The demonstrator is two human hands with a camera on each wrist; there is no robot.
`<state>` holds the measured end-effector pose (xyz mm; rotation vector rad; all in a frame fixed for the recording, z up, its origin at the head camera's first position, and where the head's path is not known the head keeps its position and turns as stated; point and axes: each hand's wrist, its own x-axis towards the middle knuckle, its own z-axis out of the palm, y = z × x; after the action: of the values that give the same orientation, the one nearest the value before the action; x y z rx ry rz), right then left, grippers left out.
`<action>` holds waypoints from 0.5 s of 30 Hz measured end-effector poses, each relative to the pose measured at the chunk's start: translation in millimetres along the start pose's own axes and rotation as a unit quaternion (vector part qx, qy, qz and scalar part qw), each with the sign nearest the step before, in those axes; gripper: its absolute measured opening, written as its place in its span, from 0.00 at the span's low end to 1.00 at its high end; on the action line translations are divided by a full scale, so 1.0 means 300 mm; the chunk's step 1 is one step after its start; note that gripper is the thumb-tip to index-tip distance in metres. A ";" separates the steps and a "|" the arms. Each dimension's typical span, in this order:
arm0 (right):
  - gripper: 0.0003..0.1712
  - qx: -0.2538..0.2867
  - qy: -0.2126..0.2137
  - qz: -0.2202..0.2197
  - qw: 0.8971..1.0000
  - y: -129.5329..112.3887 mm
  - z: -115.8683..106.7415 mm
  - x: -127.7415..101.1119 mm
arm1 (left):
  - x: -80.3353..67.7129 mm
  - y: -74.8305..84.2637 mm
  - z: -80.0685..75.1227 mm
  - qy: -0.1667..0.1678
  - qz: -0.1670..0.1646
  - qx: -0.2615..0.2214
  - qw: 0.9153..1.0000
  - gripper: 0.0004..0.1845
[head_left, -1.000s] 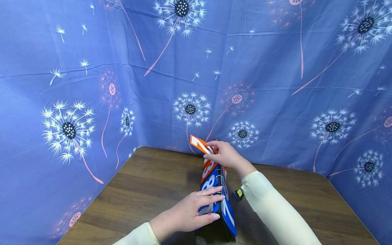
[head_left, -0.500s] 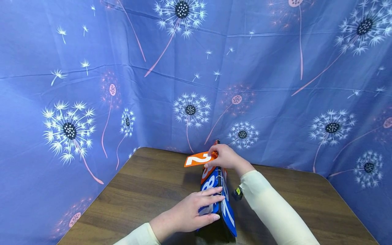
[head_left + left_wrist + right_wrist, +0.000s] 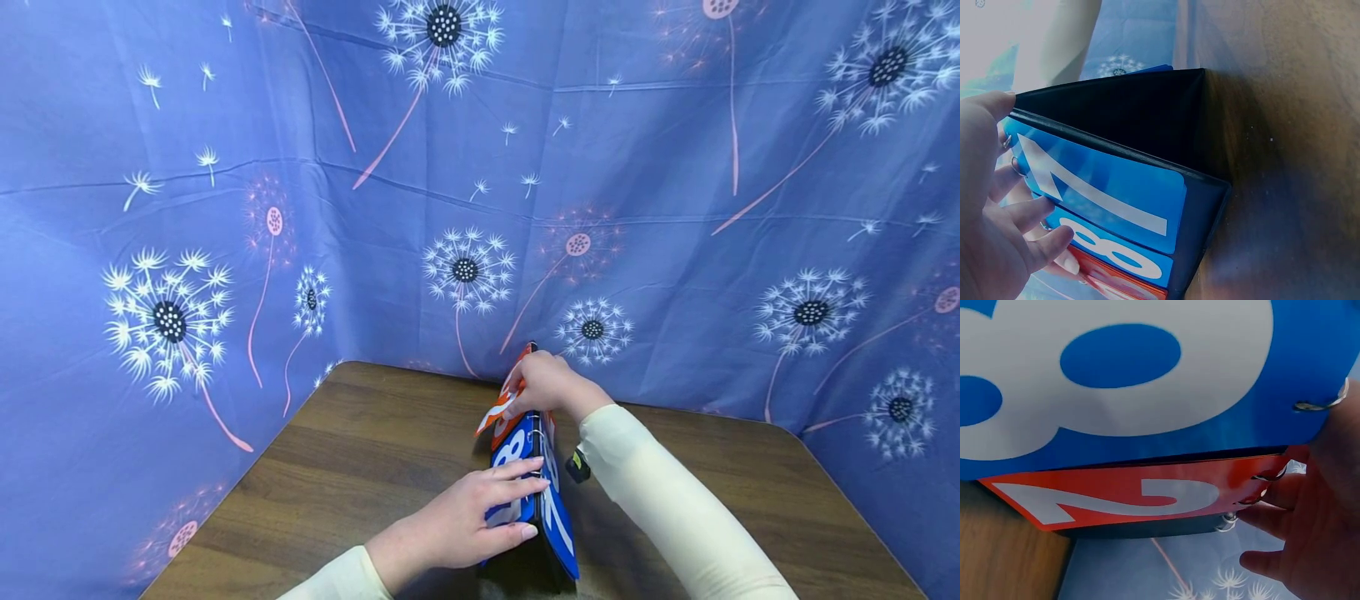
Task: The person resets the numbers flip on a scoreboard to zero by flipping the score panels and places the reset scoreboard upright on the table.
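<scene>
A tabletop flip scoreboard (image 3: 555,533) stands like a tent on the wooden table. Blue and orange cards with white digits hang from metal rings along its ridge. My left hand (image 3: 468,515) grips the near part of the ridge, its thumb by the end and fingers across the rings. In the left wrist view, bent fingers (image 3: 1054,247) touch the blue 7 and 8 cards. At the far end, my right hand (image 3: 551,383) holds an orange number card (image 3: 1116,494) close to its rings. That card, marked 2, slants downward off the left face; the right thumb is partly hidden.
Wood-grain table (image 3: 375,442) surrounds the scoreboard. A blue dandelion-print cloth (image 3: 360,275) hangs behind and beside the table. A small black device with a yellow patch (image 3: 578,464) sits at the right sleeve.
The orange 2 card has swung from raised, through nearly level, down toward the board's left face. My right hand stays at the far ridge; my left hand stays put.
</scene>
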<state>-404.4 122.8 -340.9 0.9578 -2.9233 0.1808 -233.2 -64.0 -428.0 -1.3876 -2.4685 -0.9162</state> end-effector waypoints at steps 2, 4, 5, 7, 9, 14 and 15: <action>0.18 -0.010 -0.004 0.004 1.000 -0.008 -0.003 0.002 | -0.001 0.001 0.000 -0.001 -0.002 -0.005 1.000 0.27; 0.17 -0.024 -0.011 0.009 1.000 -0.015 -0.002 0.005 | -0.002 0.002 0.000 -0.002 -0.002 -0.006 1.000 0.27; 0.17 -0.032 -0.017 0.012 0.999 -0.020 -0.002 0.007 | -0.002 0.002 0.000 -0.001 -0.002 -0.006 1.000 0.27; 0.18 -0.043 -0.027 0.020 0.998 -0.027 -0.001 0.009 | -0.003 0.001 0.001 0.000 -0.001 -0.005 1.000 0.27; 0.18 -0.058 -0.036 0.026 0.997 -0.032 0.002 0.012 | -0.003 -0.001 0.003 0.002 0.001 -0.001 1.000 0.27; 0.20 -0.077 -0.041 0.032 0.996 -0.039 0.003 0.012 | -0.002 -0.003 0.002 0.002 0.002 0.003 1.000 0.26; 0.20 -0.079 -0.042 0.033 0.995 -0.040 0.003 0.011 | -0.001 -0.002 0.002 0.001 0.000 -0.001 1.000 0.26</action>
<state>-400.0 111.1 -340.2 0.8668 -2.9913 -0.0888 -233.5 -64.2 -428.9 -1.3865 -2.4657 -0.9202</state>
